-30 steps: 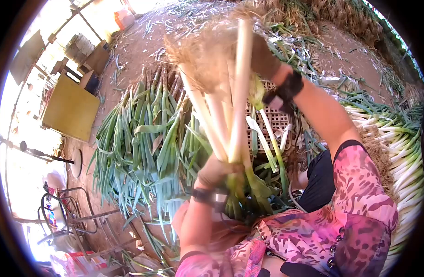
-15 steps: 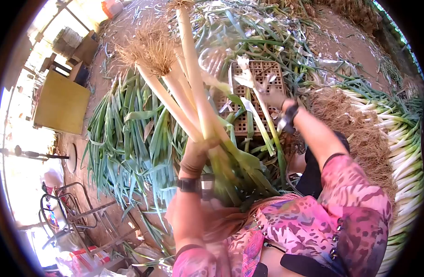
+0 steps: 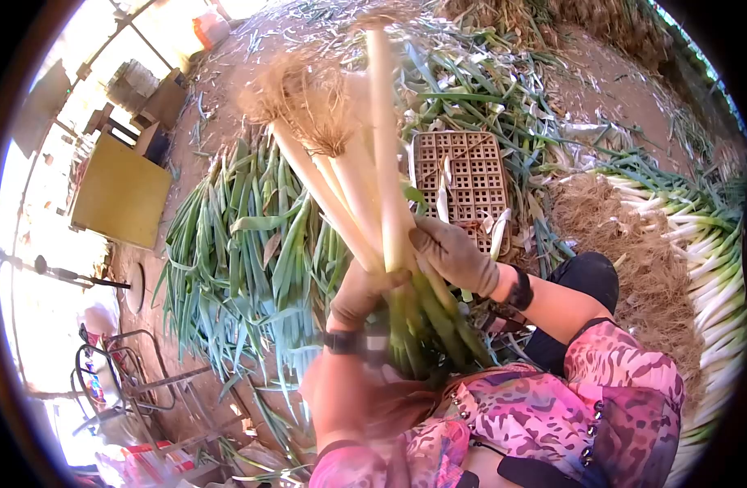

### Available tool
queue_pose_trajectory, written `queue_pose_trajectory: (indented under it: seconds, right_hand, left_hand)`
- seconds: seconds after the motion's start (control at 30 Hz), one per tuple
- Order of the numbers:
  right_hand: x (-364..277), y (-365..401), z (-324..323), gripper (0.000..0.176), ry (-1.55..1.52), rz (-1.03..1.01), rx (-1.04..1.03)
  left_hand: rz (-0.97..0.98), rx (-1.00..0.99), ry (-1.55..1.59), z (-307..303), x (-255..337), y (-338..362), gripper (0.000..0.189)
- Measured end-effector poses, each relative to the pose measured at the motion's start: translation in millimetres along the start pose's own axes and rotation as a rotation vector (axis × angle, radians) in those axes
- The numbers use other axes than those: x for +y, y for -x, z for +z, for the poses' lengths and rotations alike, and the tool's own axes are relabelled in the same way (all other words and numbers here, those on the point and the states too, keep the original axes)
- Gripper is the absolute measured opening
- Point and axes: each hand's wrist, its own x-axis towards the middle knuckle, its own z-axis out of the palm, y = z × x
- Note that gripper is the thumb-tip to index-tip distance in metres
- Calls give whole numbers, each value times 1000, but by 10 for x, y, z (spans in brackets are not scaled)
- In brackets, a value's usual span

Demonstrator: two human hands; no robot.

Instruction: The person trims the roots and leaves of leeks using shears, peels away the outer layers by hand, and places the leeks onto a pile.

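Observation:
In the head view, a bunch of leeks (image 3: 361, 195) stands nearly upright before me, with long white stems, brown roots at the top and green leaves towards my lap. My gloved left hand (image 3: 365, 291) is closed around the stems low on the bunch. On the other side, my gloved right hand (image 3: 455, 254) has its fingers curled against the bunch, at the stem nearest it. Its fingertips are partly hidden. Behind the hands lies a plastic crate (image 3: 479, 172), bottom up or flat, with white leaf scraps (image 3: 443, 191) on it.
A heap of leeks with green tops (image 3: 235, 236) lies on the left. To the right, a long row of leeks (image 3: 707, 285) shows roots and white stems. Leaf waste (image 3: 471, 98) covers the ground beyond. A yellow board (image 3: 120, 195) and a metal frame (image 3: 137, 366) stand at left.
My right hand has moved left from over the crate to the bunch and taken hold there. The long peeled strips near it are gone; scraps lie on the crate. The bunch shifted right.

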Motion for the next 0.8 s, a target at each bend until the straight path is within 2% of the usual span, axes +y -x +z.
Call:
queue_pose_trajectory:
  seconds: [0.1,0.13,0.23,0.37,0.43,0.47,0.5,0.57,0.7,0.8]
  right_hand:
    - [-48,-39,55,27,140,-240,13]
    - [-42,-78,-2,25,144,-132,-93]
    - [-160,-115,-23,31,233,-26,-157]
    - [-177,-104,161,45,-47,38,-1]
    - [-192,-169,200,50,-72,4,31]
    - [-247,-209,213,52,-84,13,33]
    - [-319,-258,197,52,-93,71,10]
    - [-458,-361,222,51,-40,53,32]
    - [-489,-545,412,39,141,-113,69]
    - [-565,-614,434,34,248,-108,-54]
  left_hand:
    - [-30,3,-62,-114,-24,-29,54]
    - [-14,-9,-60,-85,54,-21,50]
    - [134,60,16,-36,115,-37,48]
    - [163,125,-36,-27,198,-10,52]
    - [126,114,14,-66,211,-8,61]
    - [139,79,25,-110,166,-8,59]
    - [151,43,34,-179,85,-17,57]
    - [167,54,63,-194,51,6,57]
    - [230,204,114,-113,55,104,56]
    - [210,248,123,-183,36,161,52]
